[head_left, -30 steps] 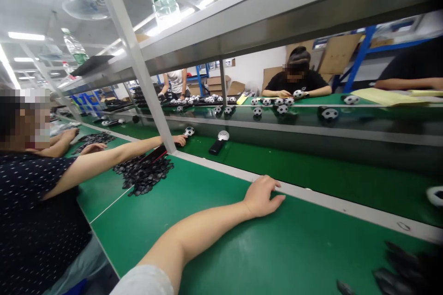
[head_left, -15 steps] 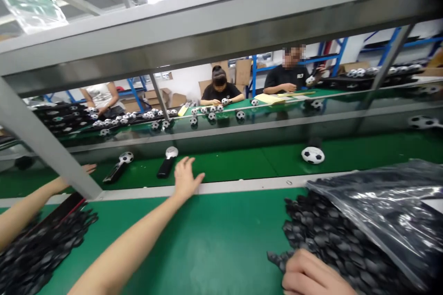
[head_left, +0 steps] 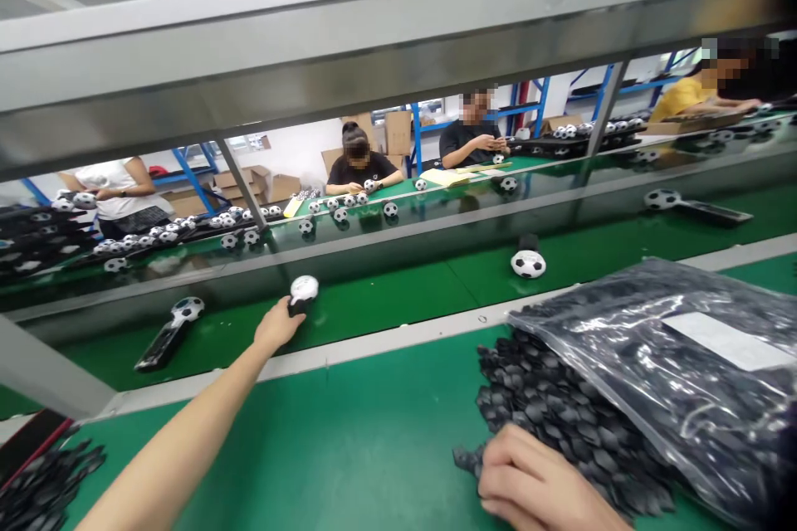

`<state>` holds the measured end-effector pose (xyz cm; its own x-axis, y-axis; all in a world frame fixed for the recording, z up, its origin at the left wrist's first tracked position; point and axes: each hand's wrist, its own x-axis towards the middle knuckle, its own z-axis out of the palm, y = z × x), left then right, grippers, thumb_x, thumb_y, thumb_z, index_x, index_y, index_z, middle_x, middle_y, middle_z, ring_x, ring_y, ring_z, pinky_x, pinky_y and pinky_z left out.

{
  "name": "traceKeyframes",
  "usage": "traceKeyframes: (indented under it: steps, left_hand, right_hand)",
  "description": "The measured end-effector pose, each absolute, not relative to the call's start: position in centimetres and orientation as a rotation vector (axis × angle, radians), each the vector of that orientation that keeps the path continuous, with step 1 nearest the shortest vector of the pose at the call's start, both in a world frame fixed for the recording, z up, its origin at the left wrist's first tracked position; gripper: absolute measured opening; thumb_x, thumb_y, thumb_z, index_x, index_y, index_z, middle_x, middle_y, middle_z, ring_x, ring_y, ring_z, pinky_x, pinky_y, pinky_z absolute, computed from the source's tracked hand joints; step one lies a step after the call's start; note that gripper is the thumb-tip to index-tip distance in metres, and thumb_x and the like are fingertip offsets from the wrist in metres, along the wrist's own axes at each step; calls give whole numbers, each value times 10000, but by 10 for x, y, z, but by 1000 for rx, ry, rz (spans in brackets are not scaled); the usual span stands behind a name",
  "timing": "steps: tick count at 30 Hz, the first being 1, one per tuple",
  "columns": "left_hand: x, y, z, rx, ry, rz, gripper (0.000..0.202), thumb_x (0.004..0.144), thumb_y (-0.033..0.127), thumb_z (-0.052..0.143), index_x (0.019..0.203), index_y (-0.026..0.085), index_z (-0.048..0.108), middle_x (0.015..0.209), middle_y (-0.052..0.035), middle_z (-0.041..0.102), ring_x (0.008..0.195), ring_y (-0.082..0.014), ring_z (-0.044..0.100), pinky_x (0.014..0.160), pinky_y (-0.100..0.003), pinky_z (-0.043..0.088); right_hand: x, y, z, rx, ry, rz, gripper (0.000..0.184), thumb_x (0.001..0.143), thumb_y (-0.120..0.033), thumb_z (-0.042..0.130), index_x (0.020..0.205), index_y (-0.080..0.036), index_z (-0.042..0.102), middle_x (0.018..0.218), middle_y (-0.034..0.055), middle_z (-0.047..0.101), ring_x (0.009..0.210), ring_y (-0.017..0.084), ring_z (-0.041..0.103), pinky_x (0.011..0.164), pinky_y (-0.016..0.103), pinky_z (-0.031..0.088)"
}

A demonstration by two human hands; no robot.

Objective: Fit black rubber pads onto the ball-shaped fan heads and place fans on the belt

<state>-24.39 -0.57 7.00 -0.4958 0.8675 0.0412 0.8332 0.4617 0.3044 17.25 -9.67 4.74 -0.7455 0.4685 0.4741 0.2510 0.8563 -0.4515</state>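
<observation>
My left hand (head_left: 277,325) reaches out over the green belt and closes on the black handle of a soccer-ball-headed fan (head_left: 302,291). Low at the right, my right hand (head_left: 535,485) rests with curled fingers on the near edge of a pile of small black hexagonal parts (head_left: 560,423); what its fingers hold, if anything, is hidden. A clear plastic bag (head_left: 678,348) full of the same black parts lies to the right of the pile.
A second ball-headed fan (head_left: 169,330) lies left on the belt, a ball head (head_left: 528,264) at centre right, another fan (head_left: 691,205) far right. A metal shelf beam (head_left: 374,41) crosses overhead. Several people work at the far bench with many ball heads. More black parts (head_left: 43,485) lie bottom left.
The view swung right. My left hand moved forward from the belt's edge rail and closed on the fan's handle. My right hand came into view on the pile of black parts.
</observation>
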Motion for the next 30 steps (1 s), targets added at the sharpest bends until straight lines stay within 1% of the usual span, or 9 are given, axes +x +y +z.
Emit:
traceKeyframes:
  steps: [3,5,10,13,15,18,20,24,30]
  left_hand:
    - [-195,-51,75,1728,2329,424,577,774,344,526,1301,184,355,1307,-65,483,1154,-223,486,944,-282,373]
    - [-159,-90,75,1823,2134,408,589,777,375,521,1317,228,338,1332,-21,458,1174,-200,465,963,-266,364]
    - [-99,-160,73,1961,1798,279,571,779,368,515,1314,246,357,1288,-48,486,1152,-246,455,962,-367,364]
    - [-87,-166,73,2034,1780,209,573,758,316,540,1302,236,379,1219,-61,528,1105,-253,471,940,-381,375]
    - [-83,-160,76,2093,1768,216,638,722,318,581,1314,227,363,1250,-72,502,1143,-267,433,957,-398,358]
    - [-76,-143,79,2175,1707,322,802,658,372,642,1360,246,277,1374,-66,373,1255,-282,318,1012,-426,300]
    - [-71,-131,78,2167,1625,401,870,629,376,664,1376,236,239,1416,-75,311,1279,-275,298,1026,-418,291]
    - [-65,-118,66,2071,1456,439,820,628,377,673,1341,175,323,1368,-90,403,1223,-250,404,1010,-364,331]
    - [-64,-122,61,2064,1484,478,777,627,449,672,1308,207,386,1336,-68,452,1201,-273,431,990,-388,352]
  right_hand:
    - [172,-98,47,-501,-2348,638,135,918,-186,441,886,-208,571,824,52,572,793,167,550,698,265,474]
    - [172,-99,47,-547,-2288,720,141,924,-218,447,889,-204,582,842,54,578,816,168,551,727,270,469]
    - [169,-99,59,-675,-2207,841,153,907,-283,491,853,-196,604,805,48,595,772,175,558,714,288,458]
    - [162,-96,67,-728,-2190,870,122,876,-279,532,822,-194,601,773,25,593,712,160,552,650,267,446]
    - [156,-95,69,-731,-2183,879,101,860,-265,549,809,-195,600,765,12,593,704,154,549,645,261,442]
    - [146,-96,66,-697,-2190,886,78,854,-238,551,814,-198,606,790,13,581,749,159,546,704,281,445]
    - [140,-97,61,-682,-2199,861,47,831,-205,577,801,-200,612,848,24,554,828,174,534,776,315,435]
    - [131,-99,51,-710,-2209,791,92,752,-122,656,744,-201,611,1020,41,500,1011,217,459,906,396,370]
    - [126,-100,44,-655,-2189,812,114,748,-110,652,724,-188,572,1109,46,487,1066,223,440,940,404,343]
